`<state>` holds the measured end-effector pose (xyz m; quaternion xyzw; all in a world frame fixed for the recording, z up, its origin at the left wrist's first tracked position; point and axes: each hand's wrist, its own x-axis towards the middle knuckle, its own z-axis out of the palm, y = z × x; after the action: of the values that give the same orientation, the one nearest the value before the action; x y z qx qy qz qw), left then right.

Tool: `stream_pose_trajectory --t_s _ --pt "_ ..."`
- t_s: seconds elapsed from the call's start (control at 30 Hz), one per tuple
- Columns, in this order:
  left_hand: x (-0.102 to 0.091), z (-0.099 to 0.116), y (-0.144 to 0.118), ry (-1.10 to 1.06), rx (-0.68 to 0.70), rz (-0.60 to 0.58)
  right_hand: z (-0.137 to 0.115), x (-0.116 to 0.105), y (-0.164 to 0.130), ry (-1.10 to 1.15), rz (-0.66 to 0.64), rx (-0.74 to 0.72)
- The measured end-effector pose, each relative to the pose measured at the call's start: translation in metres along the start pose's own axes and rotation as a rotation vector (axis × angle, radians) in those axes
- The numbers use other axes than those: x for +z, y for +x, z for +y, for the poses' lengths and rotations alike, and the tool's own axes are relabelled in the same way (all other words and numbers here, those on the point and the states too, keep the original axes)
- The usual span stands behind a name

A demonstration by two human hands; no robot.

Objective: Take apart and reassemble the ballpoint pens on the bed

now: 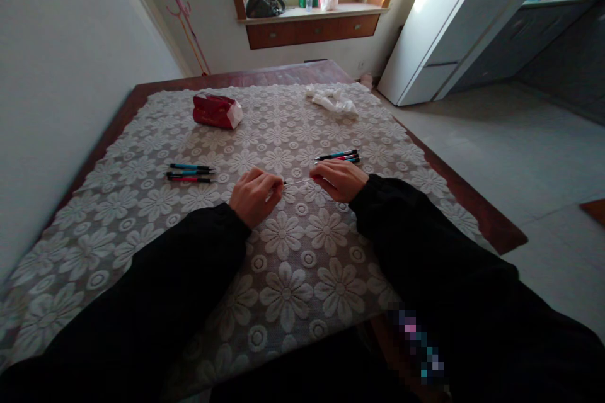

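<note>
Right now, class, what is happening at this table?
A person in black sleeves sits at a table covered with a flowered lace cloth. The left hand and right hand hold between them a thin refill, seemingly from a red pen at the right hand. A few pens lie to the left, and more pens lie just behind the right hand. Farther back are a red tissue pack and some crumpled tissue.

open cloth between pens (190, 172) at left and pens (338, 156) at right; tissue pack (216, 111) stands far back.
</note>
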<state>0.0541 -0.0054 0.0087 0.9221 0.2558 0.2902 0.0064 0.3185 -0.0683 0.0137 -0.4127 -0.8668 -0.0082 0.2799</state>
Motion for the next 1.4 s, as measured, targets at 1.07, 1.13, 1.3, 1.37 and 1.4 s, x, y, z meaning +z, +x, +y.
stream_pose_trajectory --t_s 1.07,1.13,1.3,1.37,1.4 --pt "0.001 0.004 -0.002 -0.1 0.221 0.093 -0.012 0.008 0.0 0.177 -0.011 0.048" --pt "-0.001 0.004 -0.002 -0.098 0.149 0.11 -0.008 0.006 -0.001 0.116 -0.004 0.063" --pt "-0.004 0.004 -0.002 -0.161 -0.016 0.092 0.002 0.005 -0.005 0.031 -0.022 0.165" --pt "-0.004 0.003 -0.003 -0.175 -0.019 0.084 0.002 0.009 -0.005 0.042 -0.081 0.156" --pt "-0.004 0.003 -0.003 -0.176 -0.015 0.078 0.002 0.012 -0.005 0.041 -0.111 0.148"
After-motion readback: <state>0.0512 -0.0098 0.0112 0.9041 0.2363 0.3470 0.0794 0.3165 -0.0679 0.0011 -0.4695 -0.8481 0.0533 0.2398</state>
